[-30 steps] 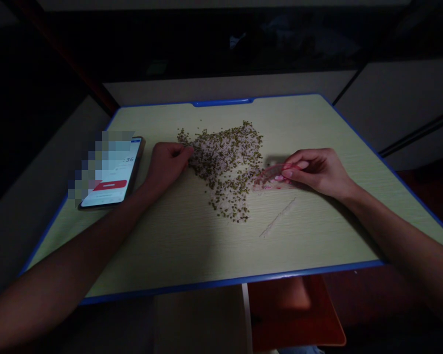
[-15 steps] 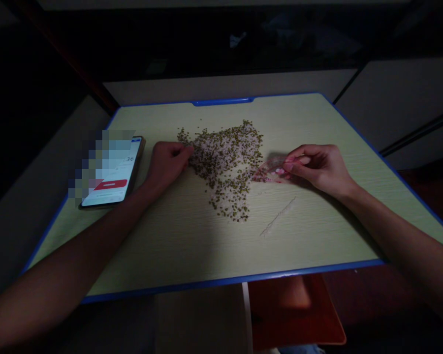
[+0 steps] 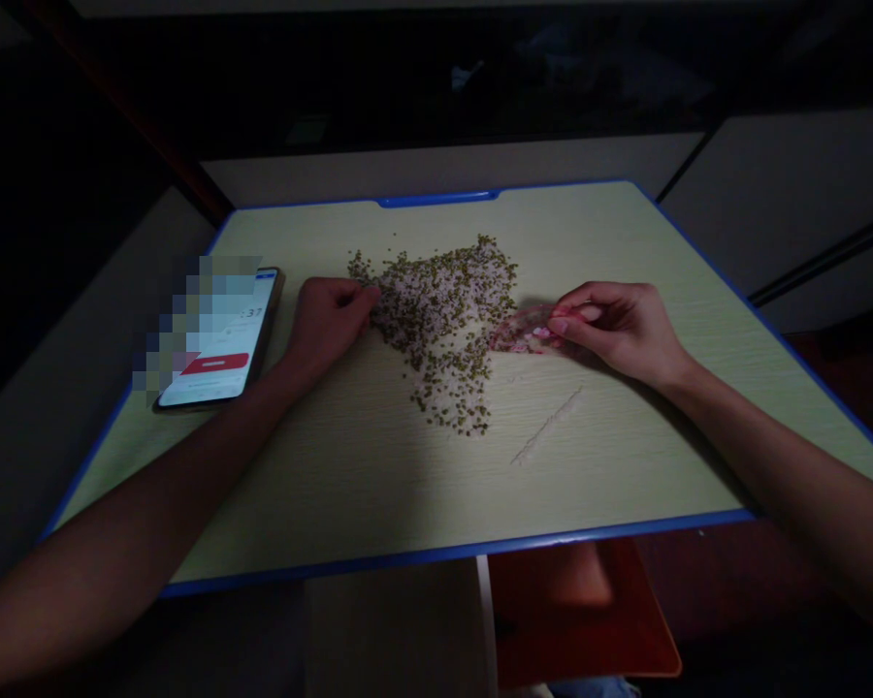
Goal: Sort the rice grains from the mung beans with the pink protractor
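A loose pile of green beans mixed with white rice grains (image 3: 447, 291) is spread over the middle of the table. My left hand (image 3: 333, 315) rests closed at the pile's left edge, thumb and fingers pinched together; what they hold, if anything, is hidden. Between the thumb and fingers of my right hand (image 3: 615, 325) is a clear pink half-round protractor (image 3: 522, 333) with pink and white markings. Its left end touches the right side of the pile. Nearer me, a thin slanting line of white grains (image 3: 548, 427) lies apart from the pile.
A phone (image 3: 222, 339) with a lit screen lies on the left of the pale wood-grain table (image 3: 320, 494), partly blurred out. Blue edging (image 3: 436, 559) runs round the tabletop. Below the front edge is an orange-red seat (image 3: 582, 620).
My right hand has shifted slightly up and left, and the protractor has swung flatter, away from me, against the pile's right side. My left hand stays in place.
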A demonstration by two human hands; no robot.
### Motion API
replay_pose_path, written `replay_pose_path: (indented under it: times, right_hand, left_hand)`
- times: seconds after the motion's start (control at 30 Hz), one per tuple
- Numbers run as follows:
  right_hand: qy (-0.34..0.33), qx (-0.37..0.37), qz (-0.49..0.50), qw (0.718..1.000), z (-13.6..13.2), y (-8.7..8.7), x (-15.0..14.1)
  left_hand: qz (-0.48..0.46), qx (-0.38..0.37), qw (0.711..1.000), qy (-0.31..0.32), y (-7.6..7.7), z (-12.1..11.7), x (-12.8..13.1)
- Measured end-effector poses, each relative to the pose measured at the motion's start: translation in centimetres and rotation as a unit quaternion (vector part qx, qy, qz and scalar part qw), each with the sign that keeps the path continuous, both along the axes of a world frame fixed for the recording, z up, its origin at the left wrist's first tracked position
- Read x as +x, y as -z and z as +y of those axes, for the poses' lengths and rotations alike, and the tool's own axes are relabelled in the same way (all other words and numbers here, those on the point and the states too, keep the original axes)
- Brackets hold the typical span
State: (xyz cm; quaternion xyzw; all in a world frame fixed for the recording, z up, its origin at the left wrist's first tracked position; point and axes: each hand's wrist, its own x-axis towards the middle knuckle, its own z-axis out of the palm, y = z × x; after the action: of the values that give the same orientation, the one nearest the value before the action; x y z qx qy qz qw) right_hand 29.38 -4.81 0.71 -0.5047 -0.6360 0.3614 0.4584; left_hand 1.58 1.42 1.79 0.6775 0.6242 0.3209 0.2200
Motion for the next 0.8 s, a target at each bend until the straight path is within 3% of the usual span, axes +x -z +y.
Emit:
replay_pose_path:
  times: [0.8]
  right_hand:
    - [-0.016,-0.005,-0.004,1.0,-0.02,-0.25,0.09]
  left_hand:
    - [-0.014,-0.006,1.0,0.005,-0.17,-0.32,0.06]
